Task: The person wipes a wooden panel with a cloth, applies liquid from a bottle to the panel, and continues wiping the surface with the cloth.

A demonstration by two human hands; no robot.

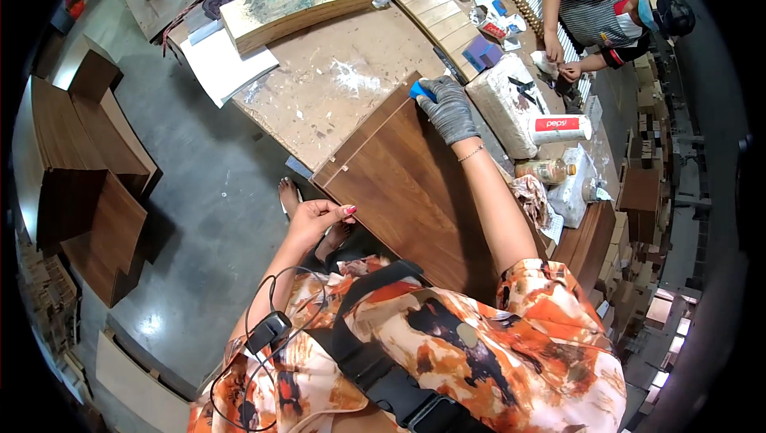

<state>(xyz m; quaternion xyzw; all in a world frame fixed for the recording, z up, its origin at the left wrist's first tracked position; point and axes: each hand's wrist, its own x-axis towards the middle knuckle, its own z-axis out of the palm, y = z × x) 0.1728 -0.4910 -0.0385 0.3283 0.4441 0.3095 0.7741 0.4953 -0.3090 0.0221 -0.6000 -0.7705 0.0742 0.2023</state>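
Observation:
My right hand [448,108], in a grey knit glove, presses a small blue block [421,91] against the far corner of a dark brown wood panel [407,186] lying on the workbench. My left hand [319,214] is bare, fingers loosely curled, at the panel's near left edge; whether it touches the edge I cannot tell. It holds nothing. The panel has two small light marks on its left edge.
The paint-stained workbench [335,90] carries a thick wood slab [295,4], white sheets [223,62], a white foam block [511,106], a spray can [562,126] and a bottle [546,170]. Another person [598,10] works at the far right. Dark panels [80,170] are stacked on the floor at left.

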